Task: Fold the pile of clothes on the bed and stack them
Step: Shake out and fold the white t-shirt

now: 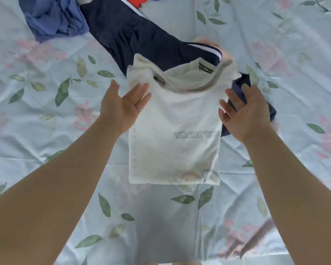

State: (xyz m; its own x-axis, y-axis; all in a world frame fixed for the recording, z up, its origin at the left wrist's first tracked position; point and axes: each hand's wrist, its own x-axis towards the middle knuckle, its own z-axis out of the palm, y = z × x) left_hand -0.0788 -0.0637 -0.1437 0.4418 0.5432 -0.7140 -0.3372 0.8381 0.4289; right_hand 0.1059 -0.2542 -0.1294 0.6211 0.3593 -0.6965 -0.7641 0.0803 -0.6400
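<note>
A white T-shirt lies folded into a tall rectangle in the middle of the bed, collar at the far end, grey lettering showing upside down. My left hand is at its upper left edge with straight fingers, palm turned inward. My right hand is at its upper right edge, fingers spread and relaxed. Neither hand grips the cloth. A dark navy garment with white stripes lies behind the shirt and partly under it. A crumpled blue garment sits at the far left.
The floral bedsheet covers the whole bed. A red piece of cloth shows at the top edge. Part of the navy garment sticks out under my right hand. The bed's near edge runs along the bottom.
</note>
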